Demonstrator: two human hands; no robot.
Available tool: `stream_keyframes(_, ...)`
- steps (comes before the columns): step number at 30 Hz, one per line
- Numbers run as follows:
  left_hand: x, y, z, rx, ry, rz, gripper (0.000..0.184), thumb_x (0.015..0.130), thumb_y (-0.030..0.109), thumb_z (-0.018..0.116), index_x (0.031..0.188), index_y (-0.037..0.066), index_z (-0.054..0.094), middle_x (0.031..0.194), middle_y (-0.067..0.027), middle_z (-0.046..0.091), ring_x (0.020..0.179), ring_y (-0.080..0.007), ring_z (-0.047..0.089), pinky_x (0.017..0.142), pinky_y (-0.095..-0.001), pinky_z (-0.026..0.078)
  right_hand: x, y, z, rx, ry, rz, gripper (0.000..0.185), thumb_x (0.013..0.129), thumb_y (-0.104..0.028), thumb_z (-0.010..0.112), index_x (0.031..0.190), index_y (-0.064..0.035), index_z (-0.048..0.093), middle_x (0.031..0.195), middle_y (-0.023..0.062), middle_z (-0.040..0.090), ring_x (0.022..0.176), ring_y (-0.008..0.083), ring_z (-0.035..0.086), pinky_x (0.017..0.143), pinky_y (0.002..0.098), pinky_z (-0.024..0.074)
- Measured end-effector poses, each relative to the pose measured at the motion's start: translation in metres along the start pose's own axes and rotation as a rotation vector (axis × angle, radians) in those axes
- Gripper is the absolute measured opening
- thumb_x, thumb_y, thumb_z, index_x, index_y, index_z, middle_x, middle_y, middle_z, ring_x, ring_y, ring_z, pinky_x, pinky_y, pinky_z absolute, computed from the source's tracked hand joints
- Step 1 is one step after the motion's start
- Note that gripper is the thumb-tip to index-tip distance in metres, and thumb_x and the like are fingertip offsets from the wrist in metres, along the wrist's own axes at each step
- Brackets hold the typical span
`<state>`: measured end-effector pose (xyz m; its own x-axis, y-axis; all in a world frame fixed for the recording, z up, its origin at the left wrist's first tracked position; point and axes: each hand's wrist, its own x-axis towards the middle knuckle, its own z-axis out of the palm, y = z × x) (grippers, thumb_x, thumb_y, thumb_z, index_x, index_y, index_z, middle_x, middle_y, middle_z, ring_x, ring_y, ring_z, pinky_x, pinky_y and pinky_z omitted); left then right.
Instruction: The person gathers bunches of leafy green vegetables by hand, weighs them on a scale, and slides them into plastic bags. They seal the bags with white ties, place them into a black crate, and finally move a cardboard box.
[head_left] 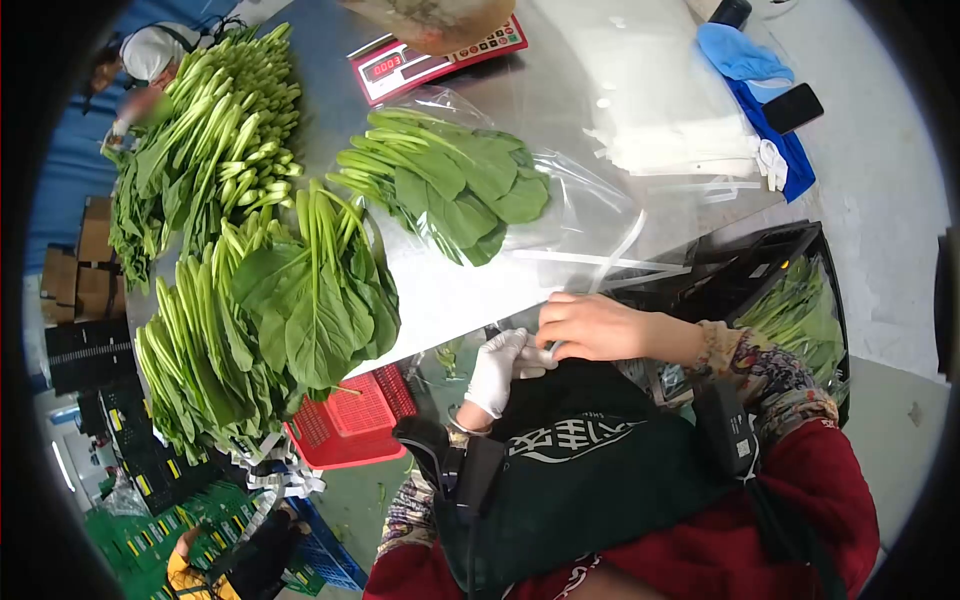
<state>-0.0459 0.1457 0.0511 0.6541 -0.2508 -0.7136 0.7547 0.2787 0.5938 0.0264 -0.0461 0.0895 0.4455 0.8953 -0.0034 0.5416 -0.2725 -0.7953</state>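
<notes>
In front of my dark apron, at the table's near edge, my two hands meet. My left hand [495, 372] wears a white glove and its fingers are closed together. My right hand [592, 326] is bare, its bent fingers pinched at the gloved fingertips; what lies between them is too small to make out. Just beyond, a bunch of leafy greens [455, 185] lies in a clear plastic bag [590, 215] on the metal table. Large piles of greens [215, 150] and a nearer bunch [320, 310] rest to the left.
A red scale [440, 62] reading 0.003 stands at the back, near stacked white bags [670, 90]. A phone [793, 108] lies on blue cloth at the right. A red basket [350, 425] is below the table edge; a black crate [830, 250] holds bagged greens. Other people are at the left.
</notes>
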Motion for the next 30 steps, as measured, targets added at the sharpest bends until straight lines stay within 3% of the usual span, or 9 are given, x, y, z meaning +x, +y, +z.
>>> stream_keyframes(9,-0.018,0.001,-0.026,0.036,0.009,0.126,0.026,0.095,0.02,0.045,0.086,0.0,0.058,0.081,-0.0164,0.067,0.07,-0.0212,0.066,0.063,-0.0281,0.053,-0.025,-0.019,0.006,-0.174,0.208,-0.133,0.013,0.079,-0.021,0.061,0.081,-0.0096,0.055,0.081,0.0031,0.048,0.083,0.0229,0.048,0.074,0.0356,0.0416)
stream_keyframes(11,-0.027,0.007,-0.05,0.129,0.023,0.046,0.027,0.094,0.026,0.048,0.085,0.002,0.058,0.075,-0.0151,0.066,0.068,-0.0231,0.067,0.059,-0.0266,0.051,-0.081,-0.018,-0.003,-0.421,0.026,0.122,0.014,0.08,-0.022,0.058,0.084,-0.0087,0.056,0.082,0.0053,0.051,0.084,0.024,0.05,0.076,0.0363,0.0416)
stream_keyframes(13,-0.042,0.011,-0.076,0.259,-0.007,-0.045,0.029,0.094,0.028,0.048,0.085,0.003,0.058,0.074,-0.0144,0.066,0.066,-0.0216,0.067,0.057,-0.0257,0.05,-0.195,0.023,0.064,-0.778,-0.518,0.329,0.018,0.076,-0.026,0.062,0.084,-0.0104,0.062,0.083,0.0055,0.06,0.083,0.0235,0.059,0.07,0.0338,0.0465)
stream_keyframes(16,-0.063,0.019,-0.109,0.389,-0.11,-0.062,0.036,0.095,0.033,0.045,0.082,0.003,0.06,0.07,-0.0113,0.066,0.058,-0.0173,0.063,0.049,-0.023,0.043,-0.279,0.022,0.076,-0.274,-1.054,0.51,0.013,0.075,-0.016,0.06,0.084,-0.0081,0.063,0.086,0.0097,0.061,0.078,0.0271,0.06,0.066,0.0383,0.0483)
stream_keyframes(18,-0.065,0.014,-0.111,0.2,0.057,0.171,0.029,0.093,0.025,0.051,0.081,0.001,0.061,0.064,-0.0077,0.064,0.056,-0.0157,0.062,0.046,-0.0224,0.041,-0.235,0.024,0.049,-0.308,-0.602,0.544,0.012,0.074,-0.01,0.058,0.084,-0.0066,0.063,0.088,0.0125,0.062,0.074,0.0296,0.061,0.063,0.0412,0.0495)
stream_keyframes(20,-0.051,0.001,-0.103,0.985,0.713,0.437,0.012,0.085,0.01,0.059,0.094,0.002,0.061,0.086,-0.0134,0.065,0.079,-0.0244,0.064,0.067,-0.0325,0.051,-0.148,0.018,-0.001,-0.521,-0.008,0.572,0.014,0.076,-0.007,0.057,0.089,-0.0062,0.059,0.088,0.0123,0.057,0.085,0.0308,0.055,0.072,0.04,0.0468)
stream_keyframes(21,-0.042,0.004,-0.097,1.218,0.754,0.73,0.023,0.082,0.007,0.059,0.105,0.004,0.058,0.1,-0.0151,0.061,0.093,-0.0285,0.059,0.079,-0.0367,0.047,-0.133,0.04,-0.005,-0.465,0.39,0.428,0.018,0.076,-0.008,0.057,0.094,-0.0056,0.057,0.091,0.0117,0.056,0.09,0.0305,0.052,0.077,0.0387,0.0441)
stream_keyframes(23,-0.032,0.011,-0.094,1.554,0.657,1.08,0.061,0.071,-0.002,0.057,0.129,0.012,0.044,0.13,-0.016,0.046,0.12,-0.0356,0.043,0.098,-0.0461,0.035,-0.098,0.075,-0.018,-0.581,0.488,0.287,0.016,0.078,-0.008,0.057,0.093,-0.0052,0.056,0.092,0.0097,0.054,0.09,0.0287,0.052,0.079,0.0381,0.042)
stream_keyframes(30,-0.021,0.029,-0.098,1.804,0.112,1.094,0.049,0.075,0.01,0.06,0.123,0.016,0.053,0.129,-0.0029,0.051,0.122,-0.0261,0.045,0.101,-0.0441,0.033,-0.042,0.124,-0.042,-0.596,0.366,-0.065,0.019,0.077,-0.011,0.06,0.095,-0.0064,0.056,0.093,0.0061,0.053,0.092,0.0238,0.051,0.084,0.0356,0.0384)
